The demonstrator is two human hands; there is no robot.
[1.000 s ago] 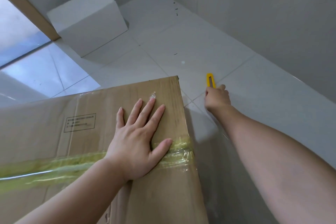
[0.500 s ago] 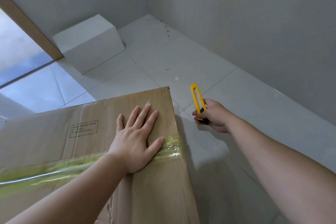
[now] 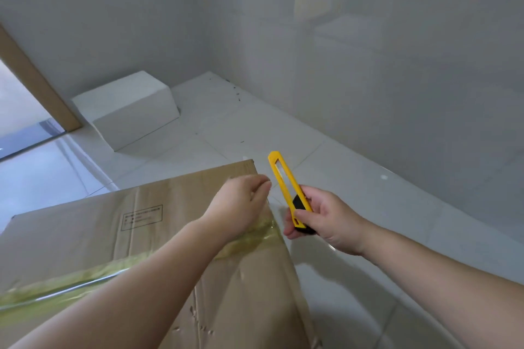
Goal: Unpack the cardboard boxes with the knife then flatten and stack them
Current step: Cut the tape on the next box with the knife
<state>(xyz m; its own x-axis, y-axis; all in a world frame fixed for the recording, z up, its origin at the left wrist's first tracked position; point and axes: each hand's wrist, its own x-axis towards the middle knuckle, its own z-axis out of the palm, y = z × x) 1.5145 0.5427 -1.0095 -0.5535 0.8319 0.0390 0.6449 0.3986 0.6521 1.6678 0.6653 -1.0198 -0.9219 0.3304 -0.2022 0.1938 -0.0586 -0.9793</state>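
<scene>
White floor tiles [image 3: 326, 156] and pale walls fill the upper frame, with a white box [image 3: 127, 110] sitting in the corner at upper left. A sealed cardboard box [image 3: 85, 235] takes up the lower left, its top crossed by a yellowish tape strip [image 3: 71, 278] running left to right. The left hand [image 3: 238, 204] hangs over the box's right edge, fingers loosely curled and holding nothing, probably to steady the box or reach for the knife. The right hand [image 3: 323, 218], just right of that edge, grips the yellow knife [image 3: 286, 187] by its lower end. The knife's long axis runs steeply up the frame, its tip leaning toward upper left, away from the person. No blade is clearly extended, so it seems to be readied before cutting the tape.
</scene>
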